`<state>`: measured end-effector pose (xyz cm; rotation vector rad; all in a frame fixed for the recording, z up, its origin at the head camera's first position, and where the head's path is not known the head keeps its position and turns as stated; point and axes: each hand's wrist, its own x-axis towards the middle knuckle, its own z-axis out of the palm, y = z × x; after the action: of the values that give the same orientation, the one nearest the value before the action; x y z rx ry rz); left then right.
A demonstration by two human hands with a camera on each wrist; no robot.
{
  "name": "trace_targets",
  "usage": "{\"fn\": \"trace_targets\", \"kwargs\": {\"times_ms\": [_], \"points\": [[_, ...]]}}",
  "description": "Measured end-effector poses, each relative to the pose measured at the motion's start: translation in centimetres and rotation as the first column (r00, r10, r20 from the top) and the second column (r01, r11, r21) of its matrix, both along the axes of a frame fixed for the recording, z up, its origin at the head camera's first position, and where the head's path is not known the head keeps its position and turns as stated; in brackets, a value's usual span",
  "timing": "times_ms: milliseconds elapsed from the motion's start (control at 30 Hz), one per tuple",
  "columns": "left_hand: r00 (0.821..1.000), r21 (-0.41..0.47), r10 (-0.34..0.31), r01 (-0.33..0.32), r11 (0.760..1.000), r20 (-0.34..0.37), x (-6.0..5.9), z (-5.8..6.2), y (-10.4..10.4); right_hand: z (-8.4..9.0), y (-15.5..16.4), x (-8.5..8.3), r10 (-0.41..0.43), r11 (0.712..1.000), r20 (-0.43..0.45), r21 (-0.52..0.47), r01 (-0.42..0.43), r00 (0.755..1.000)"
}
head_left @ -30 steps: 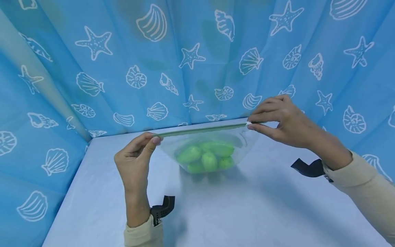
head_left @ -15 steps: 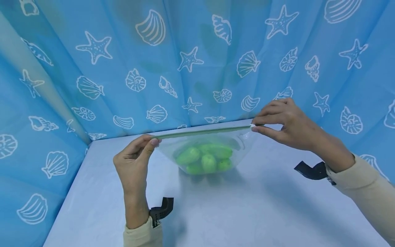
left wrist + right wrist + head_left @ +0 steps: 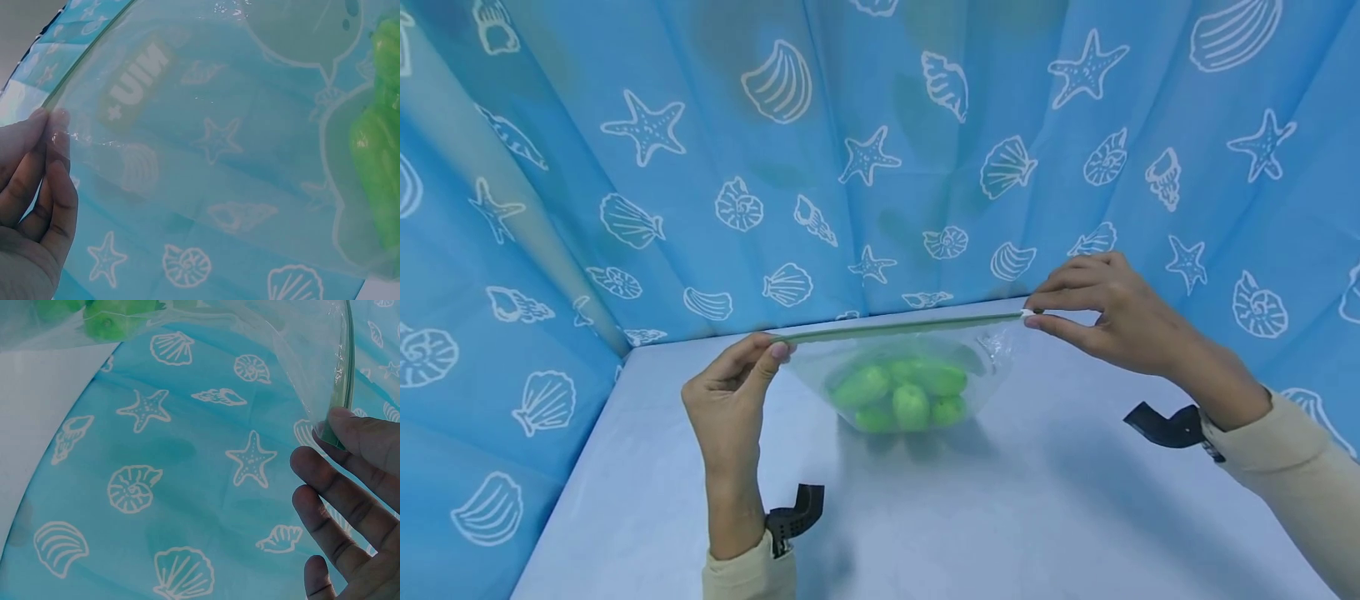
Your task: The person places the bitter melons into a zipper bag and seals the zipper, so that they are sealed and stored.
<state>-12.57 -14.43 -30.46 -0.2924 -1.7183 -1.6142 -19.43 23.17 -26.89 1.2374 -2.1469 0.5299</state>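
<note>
Seashell curtain (image 3: 925,150) behind held bag (image 3: 902,367)

Clear bag (image 3: 992,350) holds green pieces (image 3: 898,392); blue curtain (image 3: 925,150) bears white shells and starfish.

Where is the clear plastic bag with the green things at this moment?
In the head view the bag hangs mid-frame above the table, stretched between the left hand and right hand, which pinch its top corners.
</note>
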Motion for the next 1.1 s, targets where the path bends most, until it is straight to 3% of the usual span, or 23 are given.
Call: {"fn": "trace_targets", "kwargs": {"times_ms": [233,300,400,533,633,767,833,933,1033,1100], "points": [[0.999,-0.026,-0.027,0.027,0.999,-0.02,-1.3,-1.1,-0.6,0.0,0.2,0.0,-0.026,1.0,0.03,0.004,0.026,0.999],[1.0,-0.069,-0.019,0.019,0.997,0.001,-1.7,-0.5,-0.8,0.3,0.0,-0.4,-0.033,0.999,0.039,0.011,0.032,0.999],[0.997,-0.171,0.004,0.009,0.985,0.075,-2.9,1.4,-1.0,1.0,-0.3,-1.6,-0.061,0.998,0.047,0.023,0.06,0.997],[0.984,-0.316,0.013,0.044,0.948,0.176,-7.6,3.7,-2.1,2.4,-0.7,-4.3,-0.136,0.99,0.062,0.048,0.133,0.989],[0.974,-0.391,0.004,0.087,0.916,0.226,-11.7,4.7,-3.0,3.5,-1.0,-6.3,-0.211,0.976,0.104,0.08,0.203,0.972],[0.968,-0.472,0.028,0.096,0.876,0.247,-15.2,6.2,-3.5,4.8,-1.8,-8.4,-0.314,0.946,0.177,0.137,0.293,0.933],[0.966,-0.487,0.059,0.074,0.87,0.252,-16.4,7.0,-3.5,5.5,-2.3,-9.3,-0.349,0.934,0.202,0.151,0.323,0.915],[0.957,-0.455,0.101,0.036,0.89,0.274,-17.8,8.3,-3.3,6.2,-3.0,-10.5,-0.378,0.925,0.207,0.132,0.357,0.902],[0.953,-0.422,0.128,0.0,0.906,0.275,-18.7,9.1,-3.1,6.2,-3.4,-11.8,-0.402,0.915,0.177,0.096,0.391,0.898],[0.961,-0.436,0.134,-0.016,0.9,0.242,-18.8,9.1,-2.9,5.8,-3.5,-12.5,-0.421,0.907,0.167,0.081,0.413,0.891]]}}
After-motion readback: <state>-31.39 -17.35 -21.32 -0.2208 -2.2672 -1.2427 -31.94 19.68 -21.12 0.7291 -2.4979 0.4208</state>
